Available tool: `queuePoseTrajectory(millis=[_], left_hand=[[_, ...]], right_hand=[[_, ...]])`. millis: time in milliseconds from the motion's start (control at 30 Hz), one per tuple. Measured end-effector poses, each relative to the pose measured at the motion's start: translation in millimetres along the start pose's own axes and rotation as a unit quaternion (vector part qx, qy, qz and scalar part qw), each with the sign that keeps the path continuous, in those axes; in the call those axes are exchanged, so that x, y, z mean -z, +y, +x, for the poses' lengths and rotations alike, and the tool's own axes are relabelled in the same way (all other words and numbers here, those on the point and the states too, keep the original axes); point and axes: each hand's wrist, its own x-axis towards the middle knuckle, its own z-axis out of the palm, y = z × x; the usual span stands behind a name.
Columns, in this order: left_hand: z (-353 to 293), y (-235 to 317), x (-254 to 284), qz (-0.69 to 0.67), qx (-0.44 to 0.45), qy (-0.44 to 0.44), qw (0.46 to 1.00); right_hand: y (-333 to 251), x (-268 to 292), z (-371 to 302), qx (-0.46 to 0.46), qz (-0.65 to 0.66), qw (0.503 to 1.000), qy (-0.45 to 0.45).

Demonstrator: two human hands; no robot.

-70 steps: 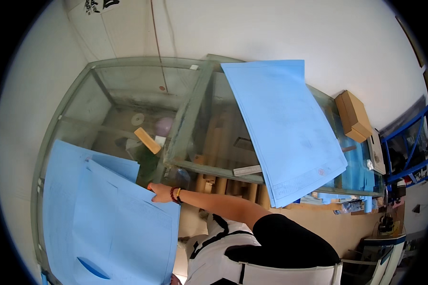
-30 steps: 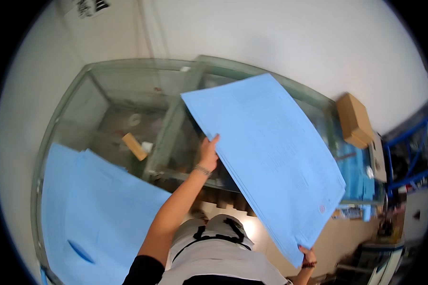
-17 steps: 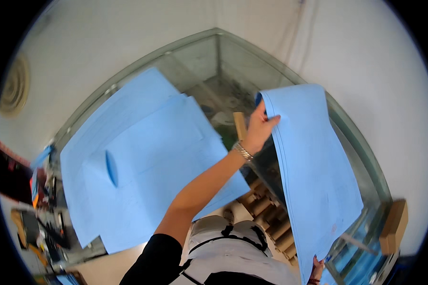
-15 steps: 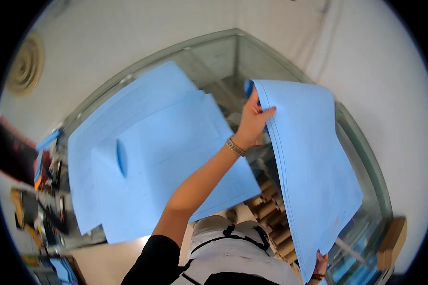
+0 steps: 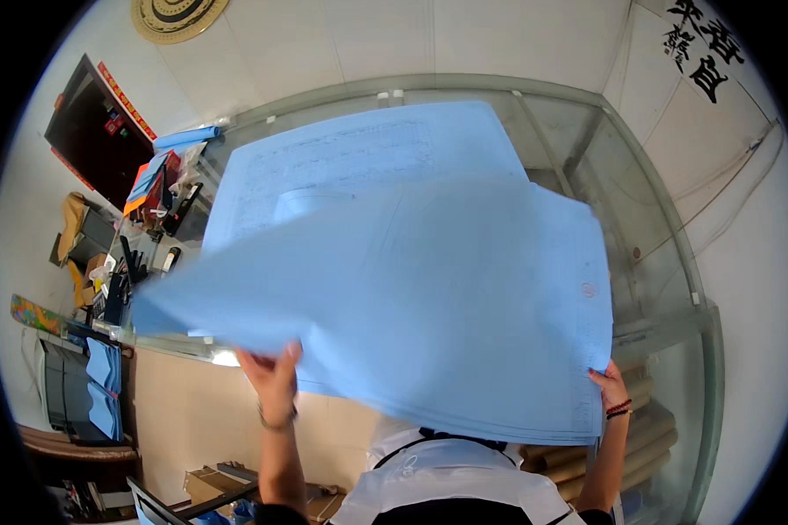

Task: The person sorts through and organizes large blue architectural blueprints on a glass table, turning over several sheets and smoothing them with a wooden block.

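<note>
A large blue paper sheet (image 5: 429, 289) spreads in front of me, its left part raised, curled and blurred by motion. At its near left edge my left hand (image 5: 273, 381) grips the paper, thumb on the near side and the other fingers partly hidden by it. My right hand (image 5: 610, 385) pinches the sheet's right edge near the corner, below a small red mark. Behind and partly under this sheet lies another large blue sheet (image 5: 324, 144), printed with fine dark lines, on a glass-topped table (image 5: 560, 131).
Brown cardboard tubes (image 5: 652, 446) are stacked under the table on the right. Small office items, among them a black stapler-like object (image 5: 182, 208), crowd the table's left end. A rolled blue sheet (image 5: 186, 137) lies at the far left. Open cartons (image 5: 210, 486) stand on the floor.
The hanging, folded sheet has swung out to the left and now lies spread across the others. My left hand has come from its far corner to its near left edge; my view has turned.
</note>
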Motion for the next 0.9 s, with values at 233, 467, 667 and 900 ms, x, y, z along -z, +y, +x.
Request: queuePoseTrajectory(millis=[233, 467, 667, 900], left_hand=[[-91, -84, 88, -0.120, 0.315, 0.157, 0.928], [17, -58, 43, -0.082, 0.187, 0.105, 0.973], [40, 13, 8, 0.037, 0.061, -0.068, 0.995], [-38, -106, 116, 0.069, 0.177, 0.102, 0.976]], right_hand=[[7, 8, 45, -0.077, -0.144, 0.985, -0.049], [5, -1, 61, -0.033, -0.173, 0.983, -0.039], [0, -16, 55, -0.066, -0.121, 0.990, -0.011], [35, -3, 67, -0.020, -0.129, 0.990, 0.051]])
